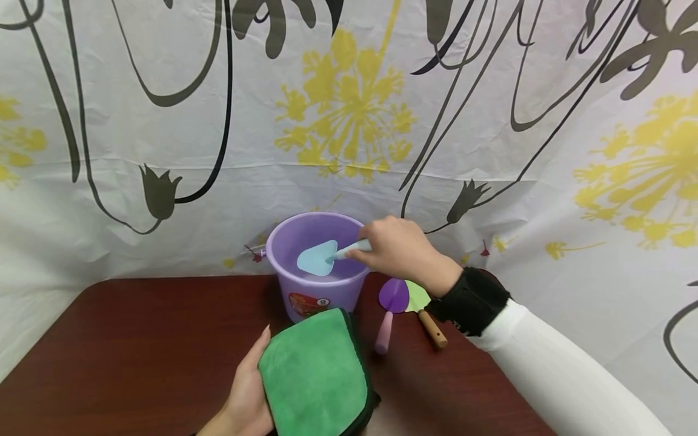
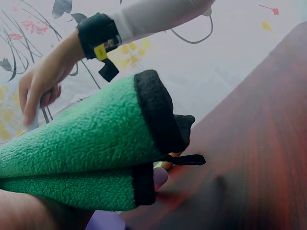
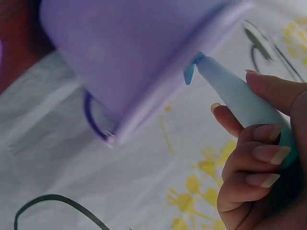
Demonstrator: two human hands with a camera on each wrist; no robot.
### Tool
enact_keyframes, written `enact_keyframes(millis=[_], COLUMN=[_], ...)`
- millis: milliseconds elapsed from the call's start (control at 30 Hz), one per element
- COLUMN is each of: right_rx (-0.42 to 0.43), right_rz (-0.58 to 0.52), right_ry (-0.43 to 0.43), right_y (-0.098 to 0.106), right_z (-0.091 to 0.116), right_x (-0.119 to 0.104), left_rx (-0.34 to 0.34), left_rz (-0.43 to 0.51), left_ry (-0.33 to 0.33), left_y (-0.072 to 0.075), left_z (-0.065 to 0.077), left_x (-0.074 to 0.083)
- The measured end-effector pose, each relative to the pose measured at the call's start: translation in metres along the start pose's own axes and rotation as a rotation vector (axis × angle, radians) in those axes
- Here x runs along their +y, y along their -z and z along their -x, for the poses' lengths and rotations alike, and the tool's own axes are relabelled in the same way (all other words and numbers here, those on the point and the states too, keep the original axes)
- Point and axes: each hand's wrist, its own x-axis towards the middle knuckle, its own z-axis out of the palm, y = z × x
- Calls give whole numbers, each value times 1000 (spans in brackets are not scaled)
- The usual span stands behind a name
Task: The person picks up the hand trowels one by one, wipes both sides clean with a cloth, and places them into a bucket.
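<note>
My right hand (image 1: 400, 248) grips the pale handle of a light blue toy trowel (image 1: 317, 258) over the mouth of a purple bucket (image 1: 349, 293). In the right wrist view the fingers (image 3: 254, 158) curl round the handle, and the bucket wall (image 3: 120, 52) hides most of the blade. My left hand (image 1: 248, 390) holds a folded green towel (image 1: 319, 369) with black edging, low in front of the bucket. Its thumb lies along the towel's left side; the other fingers are hidden beneath. The left wrist view shows the towel's folded layers (image 2: 96, 129) close up.
Right of the bucket, a purple trowel (image 1: 394, 295) with a pink handle lies on the dark red-brown table (image 1: 163, 351). Beside it is a light green trowel (image 1: 417, 297) with a wooden handle. A white flower-printed sheet (image 1: 218, 139) hangs behind the table.
</note>
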Motion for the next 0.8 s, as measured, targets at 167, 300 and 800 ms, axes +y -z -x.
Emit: enact_keyframes(millis=[167,300,800], right_rx=[-44,-83,-164], right_rz=[-10,0,92], right_ry=[4,1,31], right_y=[-16,-24,-46], right_z=[-13,-18,-33], right_x=[3,3,-7], left_rx=[9,-20,-38], left_rz=[-31,-50,-33], left_ry=[0,-5,15], left_y=[1,2,2], left_z=[0,0,1], left_x=[1,2,4])
